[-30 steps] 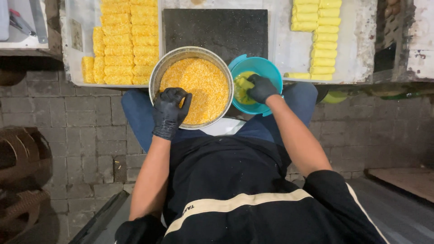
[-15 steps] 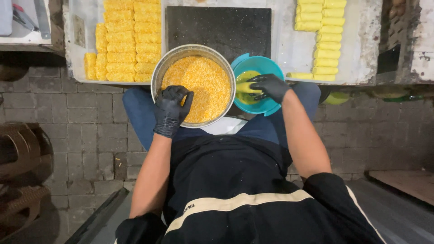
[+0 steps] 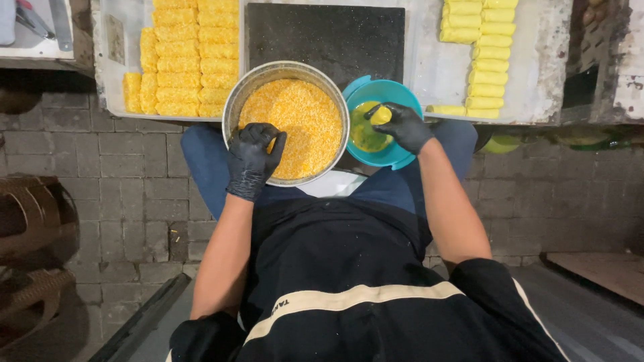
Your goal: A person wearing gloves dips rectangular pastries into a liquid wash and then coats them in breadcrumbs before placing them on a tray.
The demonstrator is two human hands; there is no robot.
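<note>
A round metal bowl point(image 3: 236, 94) full of orange-yellow crumbs rests on my lap against the table edge. My left hand point(image 3: 253, 159), in a black glove, grips the bowl's near rim. Right beside it sits a teal plastic bowl point(image 3: 408, 107) holding yellow liquid. My right hand point(image 3: 404, 126), also gloved in black, holds a small yellow roll point(image 3: 380, 116) over the liquid in that bowl.
On the white table, crumb-coated rolls point(image 3: 181, 57) lie in rows at the left and smooth yellow rolls point(image 3: 484, 53) at the right. A dark slab point(image 3: 325, 33) lies between them. Grey paving stones cover the ground, with coiled brown objects point(image 3: 30, 221) at the left.
My right hand has lifted the yellow roll slightly within the teal bowl. My left hand has kept its grip on the metal bowl's rim.
</note>
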